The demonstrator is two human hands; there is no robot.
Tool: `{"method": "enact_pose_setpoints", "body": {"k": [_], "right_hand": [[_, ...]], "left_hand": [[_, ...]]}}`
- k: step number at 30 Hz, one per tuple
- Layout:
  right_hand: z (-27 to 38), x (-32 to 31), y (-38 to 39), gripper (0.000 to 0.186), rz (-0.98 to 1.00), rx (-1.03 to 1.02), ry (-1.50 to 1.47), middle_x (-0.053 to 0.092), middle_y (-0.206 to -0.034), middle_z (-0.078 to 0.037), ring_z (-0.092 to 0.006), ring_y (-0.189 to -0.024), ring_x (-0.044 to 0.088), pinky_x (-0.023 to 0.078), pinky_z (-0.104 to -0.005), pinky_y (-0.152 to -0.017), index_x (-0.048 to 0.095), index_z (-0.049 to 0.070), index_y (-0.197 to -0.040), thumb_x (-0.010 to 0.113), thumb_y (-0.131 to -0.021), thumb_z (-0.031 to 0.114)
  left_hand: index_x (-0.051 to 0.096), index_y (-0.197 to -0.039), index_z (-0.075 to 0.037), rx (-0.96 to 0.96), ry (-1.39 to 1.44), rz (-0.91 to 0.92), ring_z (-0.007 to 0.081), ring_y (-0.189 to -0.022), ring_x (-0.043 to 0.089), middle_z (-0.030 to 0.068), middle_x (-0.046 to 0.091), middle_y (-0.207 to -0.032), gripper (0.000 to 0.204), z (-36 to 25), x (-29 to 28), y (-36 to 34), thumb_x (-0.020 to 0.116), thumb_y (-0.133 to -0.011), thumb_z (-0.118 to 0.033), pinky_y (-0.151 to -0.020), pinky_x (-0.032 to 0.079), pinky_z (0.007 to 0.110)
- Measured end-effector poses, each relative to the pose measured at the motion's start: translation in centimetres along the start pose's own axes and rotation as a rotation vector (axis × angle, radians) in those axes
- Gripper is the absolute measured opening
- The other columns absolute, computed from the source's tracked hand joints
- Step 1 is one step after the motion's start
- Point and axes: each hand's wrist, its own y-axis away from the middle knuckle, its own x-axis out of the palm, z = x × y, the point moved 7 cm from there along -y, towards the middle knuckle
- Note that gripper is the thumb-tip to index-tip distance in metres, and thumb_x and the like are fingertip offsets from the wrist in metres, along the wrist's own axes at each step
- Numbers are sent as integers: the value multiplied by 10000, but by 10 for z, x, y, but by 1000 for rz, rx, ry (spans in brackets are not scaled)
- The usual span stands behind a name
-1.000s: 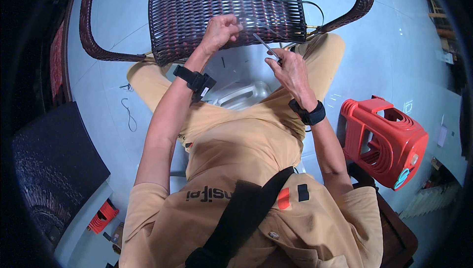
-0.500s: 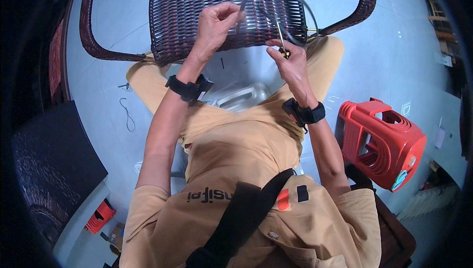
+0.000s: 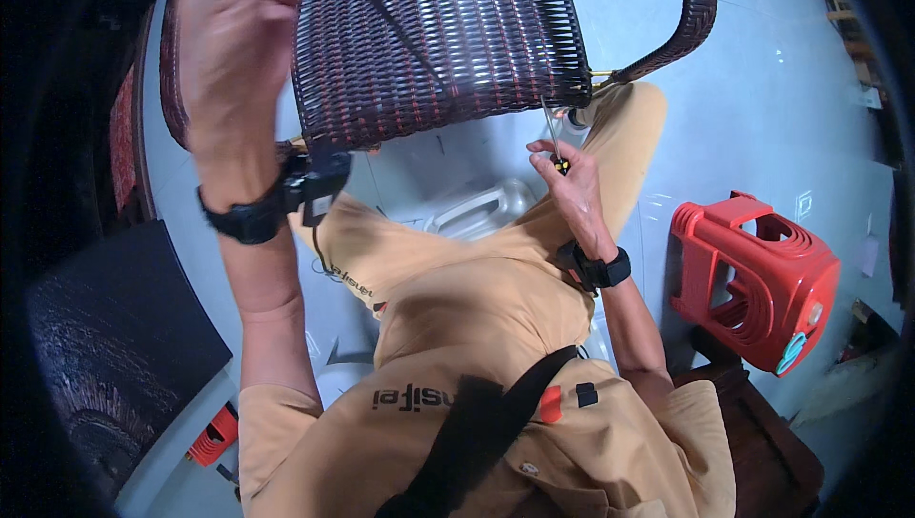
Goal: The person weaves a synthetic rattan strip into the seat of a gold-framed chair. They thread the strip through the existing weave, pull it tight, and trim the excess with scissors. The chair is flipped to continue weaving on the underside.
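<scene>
1. The left hand (image 3: 233,60) is raised high and close to the camera, its fingers closed around the end of a dark rattan strand (image 3: 396,22) that runs from them down across the woven seat.
2. The woven chair (image 3: 448,32), dark brown with reddish glints, lies tipped in front of the person; its woven panel sits just beyond both sets of fingers, and its curved arm (image 3: 691,13) arcs away past the right-hand fingers.
3. The right hand (image 3: 572,180) has its fingers clenched on a slim tool with a black-and-yellow handle (image 3: 556,151) (an awl or small screwdriver, too small to tell); the metal tip points up at the lower edge of the weave, just above those fingers.
4. A red plastic stool (image 3: 753,280) lies on its side on the pale floor, well apart from the right fingers.
5. Risks, as I judge them: the strand is under pull, so it could slip from the left fingers and go slack. The tool tip, if pushed hard, might skid off the weave toward the left wrist or snap a neighbouring strand. The tipped chair could also shift against the knees.
</scene>
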Motion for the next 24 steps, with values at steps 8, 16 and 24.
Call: {"method": "enact_pose_setpoints", "body": {"k": [8, 16, 24], "right_hand": [[-2, 4, 6, 205, 28, 1, -34, 564, -619, -39, -81, -559, 450, 398, -267, -530, 666, 16, -948, 614, -809, 157], [9, 8, -2, 254, 79, -37, 30, 589, -667, -163, -240, -580, 540, 435, -352, -583, 641, 39, -1003, 558, -857, 229], [42, 18, -22, 295, 128, -197, 363, 602, -760, -248, -421, -730, 591, 456, -497, -644, 585, 126, -1138, 461, -872, 158]], "left_hand": [[520, -1173, 10, -15, -106, -211, 199, -950, 533, 131, 584, -1011, 331, -79, -56, -3, 524, -865, -111, -850, 421, 308], [483, -1210, 30, -32, -188, -292, 181, -836, 470, 110, 552, -921, 376, -112, -71, 17, 510, -876, -140, -749, 369, 289], [400, -1287, 36, -823, 218, -401, -28, -404, 323, -39, 485, -655, 402, 7, -10, 103, 465, -958, -183, -342, 257, 123]]}}
